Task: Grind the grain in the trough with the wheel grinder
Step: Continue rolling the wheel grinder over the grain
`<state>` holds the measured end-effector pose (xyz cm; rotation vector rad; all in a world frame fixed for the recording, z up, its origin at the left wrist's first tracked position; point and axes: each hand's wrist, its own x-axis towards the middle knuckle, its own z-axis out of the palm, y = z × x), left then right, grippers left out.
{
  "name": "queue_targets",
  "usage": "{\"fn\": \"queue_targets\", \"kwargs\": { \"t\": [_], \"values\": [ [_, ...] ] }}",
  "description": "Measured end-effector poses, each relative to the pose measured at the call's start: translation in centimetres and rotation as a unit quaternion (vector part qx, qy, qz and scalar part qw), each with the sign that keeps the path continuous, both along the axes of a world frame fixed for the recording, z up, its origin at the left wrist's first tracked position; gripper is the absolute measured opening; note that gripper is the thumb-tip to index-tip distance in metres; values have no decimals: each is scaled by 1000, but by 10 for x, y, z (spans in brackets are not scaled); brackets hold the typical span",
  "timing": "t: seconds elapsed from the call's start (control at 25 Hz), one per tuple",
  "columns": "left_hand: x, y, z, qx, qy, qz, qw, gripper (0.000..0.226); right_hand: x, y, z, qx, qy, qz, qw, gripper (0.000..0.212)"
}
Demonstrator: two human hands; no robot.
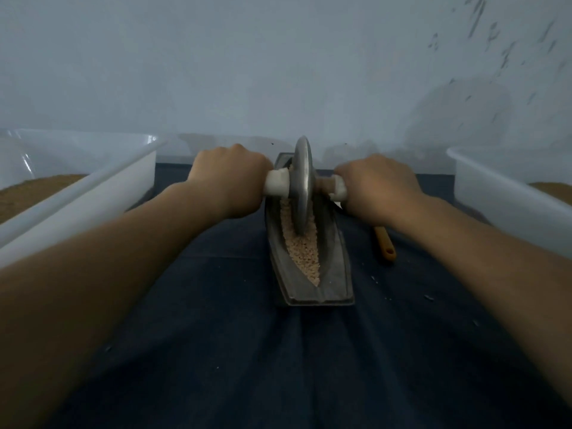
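Mid-grind, both hands on the tool. The wheel grinder (301, 187) stands upright on its edge in the trough (335, 274), toward the trough's far half, rim down in the grain (305, 253). The left hand (229, 178) is curled in a fist round the left end of the white axle (277, 182). The right hand (377, 187) wraps the right end the same way, knuckles up, fingertips hidden underneath. The trough lies mid-counter on a dark blue cloth (201, 320), long axis running from the near edge to the far edge. Grain fills the groove in a narrow strip from the near tip up to the wheel; what is behind the disc is hidden. The near grain looks coarse, mostly whole kernels, so I judge the grinding early or partway. Likely next move: roll the wheel back toward the near edge along the groove. That calls for even downward push from both hands and the disc kept upright, so it doesn't ride up the sloped sides or throw grain over the rim. Nothing holds the trough, so it could slide on the cloth. A white bin (93, 193) sits at the left edge and another bin (495, 196) at the right edge, each with brown stuff inside, too dim to name. A yellow handle (385, 243) lies just right of the trough, its far end hidden under the right wrist.
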<state>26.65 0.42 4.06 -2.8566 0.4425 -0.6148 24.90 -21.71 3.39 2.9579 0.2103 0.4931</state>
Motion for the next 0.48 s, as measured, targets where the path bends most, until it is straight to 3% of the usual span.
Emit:
{"fn": "queue_targets", "kwargs": {
  "t": [0.08, 0.2, 0.28, 0.36, 0.48],
  "values": [
    [-27, 15, -3, 11, -24, -35, 999, 12, -31, -10, -5, -9, -22, 19, 1000, 13],
    [-65, 34, 2, 8, -97, -82, 992, 19, -74, -21, 0, -2, -106, 80, 991, 39],
    [-63, 32, 3, 10, -93, -71, 993, 16, -76, -23, 1, -7, -125, 94, 988, 49],
    [-42, 20, -10, 21, -75, -7, 997, 4, -53, -15, -6, -20, -106, 39, 993, 36],
    [1, -7, -11, 23, -87, 51, 995, 13, 10, -4, -12, 31, -63, -29, 997, 19]
  ]
}}
